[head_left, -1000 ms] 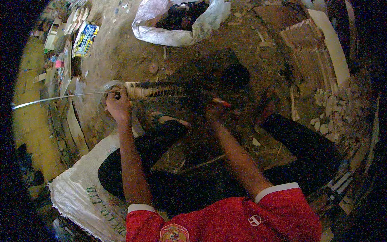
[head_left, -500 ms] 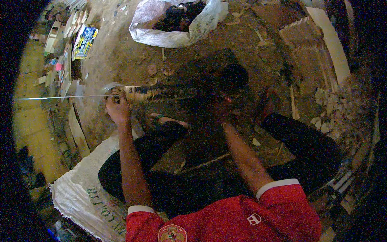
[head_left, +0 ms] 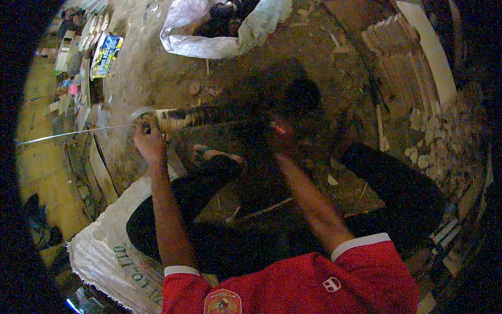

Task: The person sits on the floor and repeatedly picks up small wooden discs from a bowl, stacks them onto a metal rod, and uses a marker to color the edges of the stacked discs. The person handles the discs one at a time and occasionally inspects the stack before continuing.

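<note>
My left hand [head_left: 150,140] is closed with fingers pinched at a thin pale strip [head_left: 78,134] that runs out to the left edge. Right beside these fingers lies the pale end of a long log-like piece [head_left: 175,119], its far part lost in shadow. A whitish, translucent rounded shape [head_left: 140,112] shows just behind the fingers. Deep in the dark, my right hand [head_left: 282,142] is closed around a small red object [head_left: 280,128], whose kind I cannot make out. A faint line continues from the left hand toward the right one.
A white woven sack [head_left: 209,48] with dark contents stands open at the far side. Another woven sack [head_left: 104,235] lies under my left leg. Scraps and a blue-yellow printed card [head_left: 107,56] lie at far left, brown corrugated sheets [head_left: 400,63] and pale chips [head_left: 431,141] at right.
My right hand and the red object have shifted left, toward the left hand. The strip's outer end has dropped lower at the left edge. My left hand has barely moved.
</note>
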### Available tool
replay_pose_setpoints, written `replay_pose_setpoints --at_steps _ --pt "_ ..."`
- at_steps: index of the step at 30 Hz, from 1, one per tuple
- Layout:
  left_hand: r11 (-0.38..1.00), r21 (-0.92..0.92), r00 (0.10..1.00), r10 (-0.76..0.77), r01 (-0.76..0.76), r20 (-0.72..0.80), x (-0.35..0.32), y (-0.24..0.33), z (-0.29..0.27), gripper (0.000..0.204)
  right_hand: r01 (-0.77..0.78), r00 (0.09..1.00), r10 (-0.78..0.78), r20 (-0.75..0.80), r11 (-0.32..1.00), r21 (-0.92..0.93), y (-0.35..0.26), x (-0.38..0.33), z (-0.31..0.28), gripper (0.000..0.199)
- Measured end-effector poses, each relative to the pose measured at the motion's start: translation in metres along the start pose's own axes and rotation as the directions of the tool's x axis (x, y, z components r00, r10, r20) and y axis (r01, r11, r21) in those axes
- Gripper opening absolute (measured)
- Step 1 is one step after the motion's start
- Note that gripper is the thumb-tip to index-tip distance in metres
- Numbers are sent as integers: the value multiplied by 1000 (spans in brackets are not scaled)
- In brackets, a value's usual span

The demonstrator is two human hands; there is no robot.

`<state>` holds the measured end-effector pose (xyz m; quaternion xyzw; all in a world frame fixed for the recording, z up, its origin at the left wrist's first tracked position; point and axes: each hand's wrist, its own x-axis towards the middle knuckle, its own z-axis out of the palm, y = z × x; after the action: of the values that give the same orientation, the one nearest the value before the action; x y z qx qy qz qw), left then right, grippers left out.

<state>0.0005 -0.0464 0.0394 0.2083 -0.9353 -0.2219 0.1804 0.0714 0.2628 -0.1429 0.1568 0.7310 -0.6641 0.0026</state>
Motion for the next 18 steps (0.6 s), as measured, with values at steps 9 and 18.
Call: replay_pose_setpoints --at_steps 9,18 --pt "990 50 991 131 -130 -11 3 -12 -2 31 14 999 -13 -45 1000 7 1 -2 3 27" --pt "980 -167 994 110 -104 26 -5 7 -2 21 181 982 -187 29 974 139 -36 -1 55 25"
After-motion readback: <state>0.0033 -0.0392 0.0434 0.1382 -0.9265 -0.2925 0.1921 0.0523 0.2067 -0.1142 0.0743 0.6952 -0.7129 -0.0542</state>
